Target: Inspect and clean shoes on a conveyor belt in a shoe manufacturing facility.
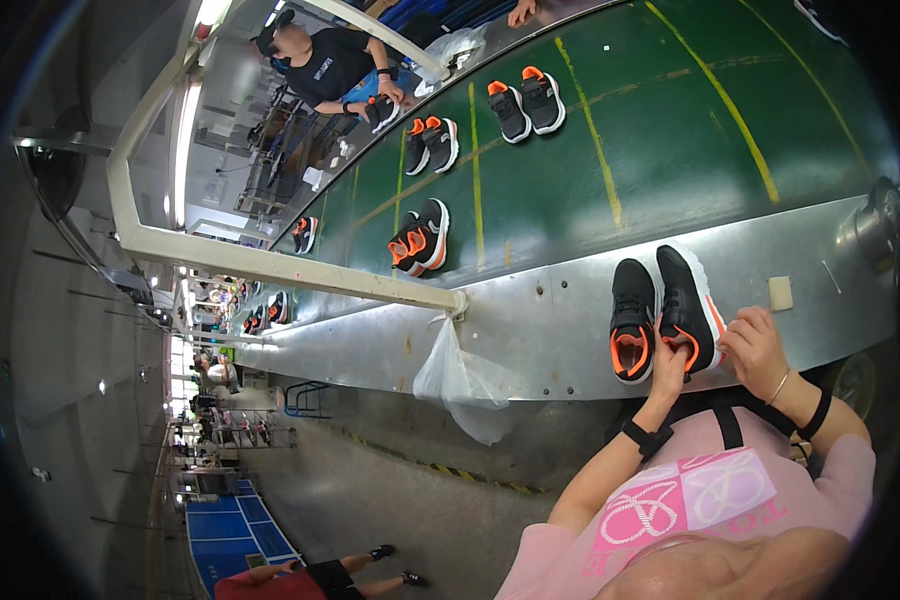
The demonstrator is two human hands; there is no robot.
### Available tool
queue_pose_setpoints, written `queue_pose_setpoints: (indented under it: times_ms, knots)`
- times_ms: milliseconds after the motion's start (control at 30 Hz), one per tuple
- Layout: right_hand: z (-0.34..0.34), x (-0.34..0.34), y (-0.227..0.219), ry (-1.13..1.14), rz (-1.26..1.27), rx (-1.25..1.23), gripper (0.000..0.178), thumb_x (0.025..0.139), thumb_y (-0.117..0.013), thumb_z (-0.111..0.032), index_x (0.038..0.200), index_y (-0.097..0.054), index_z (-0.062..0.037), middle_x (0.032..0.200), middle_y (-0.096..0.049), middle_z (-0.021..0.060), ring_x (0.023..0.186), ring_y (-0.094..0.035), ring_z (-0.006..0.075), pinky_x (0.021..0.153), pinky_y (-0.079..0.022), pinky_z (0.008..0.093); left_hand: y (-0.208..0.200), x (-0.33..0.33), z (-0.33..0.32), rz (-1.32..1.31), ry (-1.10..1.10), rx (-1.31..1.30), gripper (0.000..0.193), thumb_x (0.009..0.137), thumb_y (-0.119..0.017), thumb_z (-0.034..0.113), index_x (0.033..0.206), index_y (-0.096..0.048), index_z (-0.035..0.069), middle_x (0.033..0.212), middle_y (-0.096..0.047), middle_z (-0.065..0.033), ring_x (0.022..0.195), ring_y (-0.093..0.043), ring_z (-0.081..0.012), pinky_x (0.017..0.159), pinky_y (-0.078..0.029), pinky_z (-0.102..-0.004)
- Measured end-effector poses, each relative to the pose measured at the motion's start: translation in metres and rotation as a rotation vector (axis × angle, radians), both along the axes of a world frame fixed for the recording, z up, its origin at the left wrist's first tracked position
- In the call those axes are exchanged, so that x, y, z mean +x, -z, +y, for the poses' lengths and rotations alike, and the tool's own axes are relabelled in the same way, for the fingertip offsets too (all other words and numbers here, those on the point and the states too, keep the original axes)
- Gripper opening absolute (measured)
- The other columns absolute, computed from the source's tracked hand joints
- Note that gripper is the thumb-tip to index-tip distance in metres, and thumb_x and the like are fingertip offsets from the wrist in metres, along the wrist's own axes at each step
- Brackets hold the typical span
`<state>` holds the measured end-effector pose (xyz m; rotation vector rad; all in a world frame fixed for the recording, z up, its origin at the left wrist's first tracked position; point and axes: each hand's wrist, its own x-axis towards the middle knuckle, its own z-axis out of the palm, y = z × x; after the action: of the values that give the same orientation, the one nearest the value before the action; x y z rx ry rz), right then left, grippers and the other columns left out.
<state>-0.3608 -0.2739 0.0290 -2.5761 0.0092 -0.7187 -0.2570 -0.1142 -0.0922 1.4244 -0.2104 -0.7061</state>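
A pair of black sneakers with orange lining and white soles stands on the metal ledge before me, toes pointing away. My left hand [671, 362] grips the heel opening of the right-hand sneaker [682, 290], its fingers partly inside the collar. Beside it, close to my left wrist, is the left-hand sneaker [631, 305]. My right hand [755, 347] is at the outer heel side of the right-hand sneaker, fingers curled together with the tips by the sole edge. Whatever those fingertips may pinch is hidden.
Beyond the ledge runs a green conveyor belt [660, 130] with yellow lines, carrying several sneaker pairs [526, 103]. A pale block [780, 293] lies right of my hands. Left, a plastic bag [460, 375] hangs from a white frame [290, 268]. Across the belt a person [335, 65] holds a sneaker.
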Motion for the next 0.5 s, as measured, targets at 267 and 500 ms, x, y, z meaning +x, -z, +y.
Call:
queue_pose_setpoints:
  times_ms: [267, 500]
  knots:
    - [-0.005, 0.015, 0.005, 0.074, -0.045, -0.026, 0.01, 0.074, -0.067, -0.007, 0.083, -0.062, -0.0054, 0.088, -0.06, 0.0092, 0.097, -0.055, 0.032, 0.091, -0.043, 0.0444, 0.0, -0.002, -0.003, -0.046, 0.021, -0.003, 0.052, 0.088, -0.053, -0.003, 0.138, -0.038, 0.002, 0.122, -0.053, -0.0091, 0.111, -0.054, -0.0178, 0.1, -0.043, -0.0309]
    - [-0.004, 0.012, 0.006, 0.007, -0.042, 0.068, 0.011, 0.075, -0.067, -0.005, 0.085, -0.062, -0.0045, 0.089, -0.059, 0.0106, 0.096, -0.054, 0.0338, 0.09, -0.043, 0.0445, 0.012, 0.005, 0.002, -0.049, 0.045, -0.001, 0.068, 0.088, -0.051, -0.008, 0.15, -0.023, 0.0, 0.124, -0.052, -0.0129, 0.113, -0.054, -0.0197, 0.101, -0.043, -0.0308]
